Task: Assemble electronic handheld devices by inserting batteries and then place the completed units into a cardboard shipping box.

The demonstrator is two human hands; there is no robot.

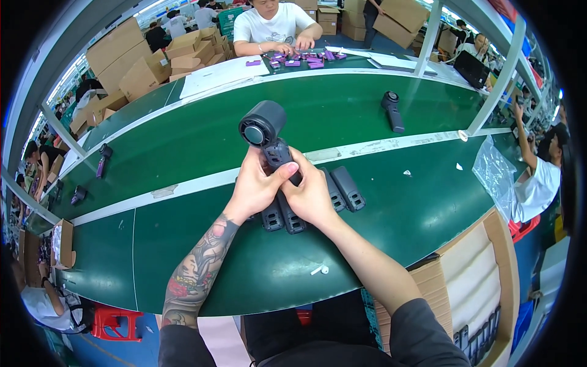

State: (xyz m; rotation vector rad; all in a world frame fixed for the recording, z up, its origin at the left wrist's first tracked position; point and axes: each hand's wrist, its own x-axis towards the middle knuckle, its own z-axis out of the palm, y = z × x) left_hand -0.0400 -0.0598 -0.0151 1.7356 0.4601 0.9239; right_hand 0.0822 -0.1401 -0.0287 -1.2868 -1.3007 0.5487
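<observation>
A black handheld fan [276,150] is held upright above the green table, its round head at the top. My left hand [252,186] wraps round its handle from the left. My right hand [310,192] closes round the same handle from the right, thumb laid across its front. The lower handle is partly hidden by my fingers. Beneath and beside my hands, several black handle casings [348,188] lie side by side on the table [403,220], some partly covered by my hands. A small white earbud-shaped piece [320,270] lies nearer to me.
Beyond a pale rail, another fan [392,111] and a purple-handled one [103,160] lie on the green belt [195,144]. Across it, a person handles purple parts [312,61]. A clear plastic bag [494,174] and an open carton [441,293] are at right.
</observation>
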